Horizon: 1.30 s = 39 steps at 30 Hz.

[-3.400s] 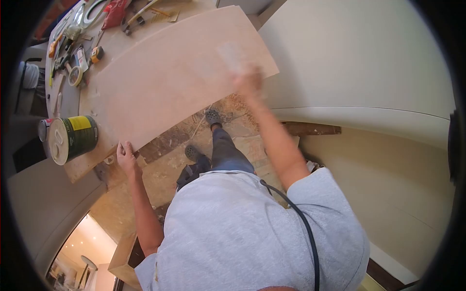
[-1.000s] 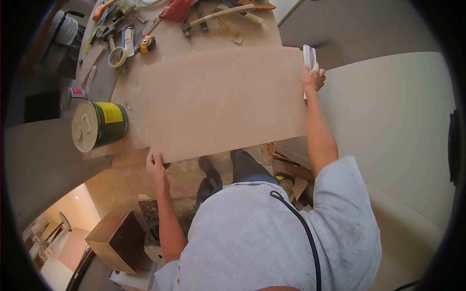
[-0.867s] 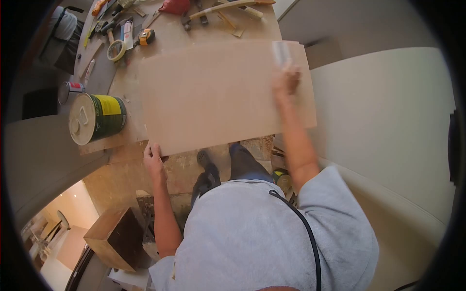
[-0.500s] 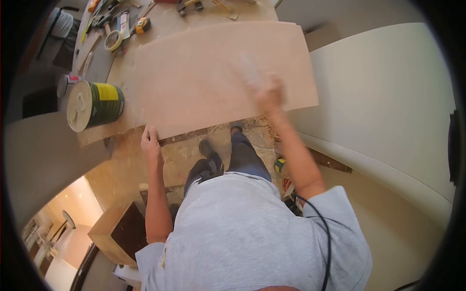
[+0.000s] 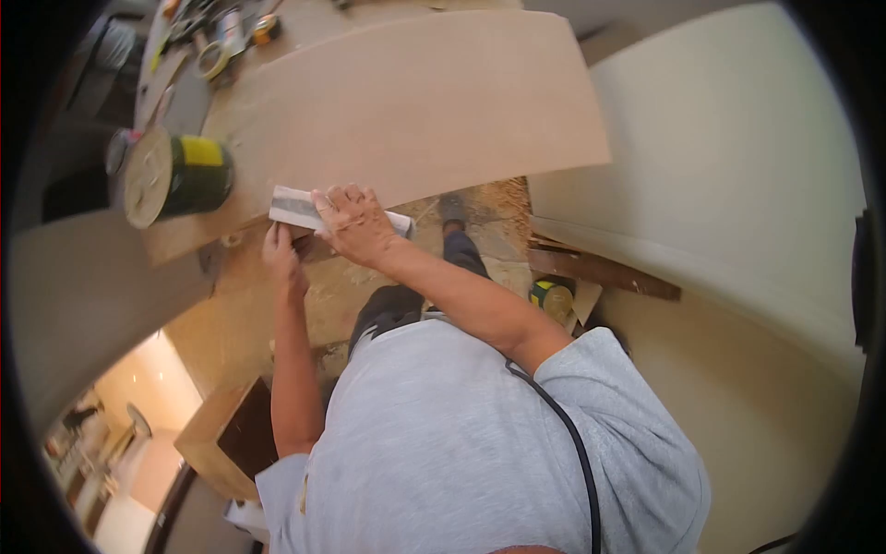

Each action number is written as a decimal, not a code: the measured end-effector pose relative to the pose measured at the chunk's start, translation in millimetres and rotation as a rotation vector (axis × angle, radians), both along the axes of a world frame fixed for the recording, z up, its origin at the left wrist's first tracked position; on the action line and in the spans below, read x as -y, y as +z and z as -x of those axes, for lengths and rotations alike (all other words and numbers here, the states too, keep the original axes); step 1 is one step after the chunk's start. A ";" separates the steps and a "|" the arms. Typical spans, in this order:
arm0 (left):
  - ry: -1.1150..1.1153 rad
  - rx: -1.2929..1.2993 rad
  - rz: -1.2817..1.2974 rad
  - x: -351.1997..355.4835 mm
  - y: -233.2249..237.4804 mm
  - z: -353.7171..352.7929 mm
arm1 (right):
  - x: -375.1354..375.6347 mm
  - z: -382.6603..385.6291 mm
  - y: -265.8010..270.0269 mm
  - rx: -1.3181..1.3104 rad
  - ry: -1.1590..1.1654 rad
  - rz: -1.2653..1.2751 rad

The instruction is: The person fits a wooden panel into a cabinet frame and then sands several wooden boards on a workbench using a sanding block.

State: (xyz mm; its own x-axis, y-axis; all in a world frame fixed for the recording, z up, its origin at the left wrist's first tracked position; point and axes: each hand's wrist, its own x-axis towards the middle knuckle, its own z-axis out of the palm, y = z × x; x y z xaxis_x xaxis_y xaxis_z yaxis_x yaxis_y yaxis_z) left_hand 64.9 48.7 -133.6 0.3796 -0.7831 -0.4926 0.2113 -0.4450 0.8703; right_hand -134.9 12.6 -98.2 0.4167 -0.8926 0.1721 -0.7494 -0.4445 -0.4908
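Note:
A pale, flat wooden panel (image 5: 434, 102) lies on the workbench. My right hand (image 5: 355, 222) is wrapped over a long block (image 5: 295, 208) with a grey and whitish surface, at the panel's near left corner. The block lies along the near edge and sticks out on both sides of the hand. Just below its left end, my left hand (image 5: 283, 258) is at the panel's corner, fingers pressed together; what they grip is hidden under the block.
A green and yellow can (image 5: 200, 175) stands left of the panel. Behind it are a tape roll (image 5: 213, 62), a tape measure (image 5: 268, 30) and other tools. A large white panel (image 5: 711, 157) is on the right. A second can (image 5: 552, 295) sits low on the right.
My right hand has swept from the panel's right part to its near left corner with the block. My left hand remains by that corner. The view has shifted slightly.

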 end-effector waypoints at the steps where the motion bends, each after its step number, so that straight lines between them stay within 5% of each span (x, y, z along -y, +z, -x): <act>1: -0.030 0.064 0.019 -6.2 -2.3 -0.4 | -2.0 24.9 8.0 0.037 -0.007 -0.053; 5: -0.040 -0.025 0.031 -18.2 -14.3 -12.9 | 32.0 242.2 6.6 -0.006 -0.508 0.230; 6: -0.053 -0.044 0.032 -18.9 -14.3 -12.0 | 38.7 303.9 7.3 -0.161 -0.814 -0.087; 8: -0.090 0.089 0.042 -16.8 -10.2 -12.1 | 44.3 389.1 -2.8 -0.402 -1.185 0.098; 12: -0.142 0.173 0.060 -14.4 -8.4 -13.1 | 63.2 370.5 -4.4 -0.433 -1.310 0.067; 14: -0.071 0.042 0.068 -12.6 -12.9 -12.1 | 62.4 312.4 1.6 -0.206 -1.246 0.070; 15: -0.072 0.021 0.064 -12.1 -10.9 -11.6 | 62.8 266.5 -5.8 -0.163 -1.024 0.002; 16: -0.058 0.010 0.060 -10.9 -7.9 -10.2 | 53.0 202.3 -26.0 -0.206 -0.819 0.215; 17: -0.108 0.042 0.045 -9.6 -7.1 -12.0 | 45.0 139.0 -23.9 -0.124 -0.588 0.083; 19: -0.059 0.020 0.039 -14.9 -13.4 -19.9 | 17.1 32.4 13.9 0.001 -0.226 0.144; 22: 0.124 -0.313 0.059 -18.0 -0.5 -10.4 | 7.9 -0.3 -5.2 0.131 0.078 0.008; 23: 0.149 -0.296 0.062 -24.1 2.1 -8.8 | 14.7 24.3 10.8 0.092 -0.031 -0.081; 25: 0.142 -0.294 0.085 -39.8 5.0 -15.4 | 42.0 114.7 -14.7 -0.130 -0.083 0.363; 26: 0.175 -0.291 0.090 -51.3 5.5 -19.0 | 56.3 167.7 -4.5 -0.428 -0.161 0.389; 28: 0.177 -0.248 0.069 -83.2 5.2 -23.9 | 89.1 247.2 13.2 -0.113 -0.914 -0.122; 29: 0.188 -0.257 0.067 -99.9 5.3 -29.8 | 106.3 274.2 -0.1 -0.485 -1.084 0.192; 30: 0.249 -0.240 0.056 -118.7 0.6 -32.0 | 117.1 257.9 6.1 -0.493 -1.075 0.203; 32: 0.314 -0.232 0.047 -152.8 -10.4 -35.7 | 139.0 216.0 26.4 -0.082 -1.155 -0.317; 33: 0.415 -0.241 0.003 -164.9 -16.7 -39.2 | 146.6 213.0 -31.6 -0.035 -0.684 -0.224; 36: 0.563 -0.273 -0.086 -201.3 -26.7 -37.9 | 90.1 5.6 -14.5 -0.290 -0.235 -0.026; 37: 0.609 -0.287 -0.114 -207.9 -27.9 -40.0 | 68.9 -26.3 -69.9 -0.272 0.046 0.276; 38: 0.606 -0.293 -0.103 -215.4 -33.2 -43.5 | 46.7 -68.5 -21.8 -0.047 0.066 -0.001; 39: 0.577 -0.271 -0.119 -225.0 -40.1 -48.9 | 23.7 -75.4 2.5 -0.066 0.161 0.083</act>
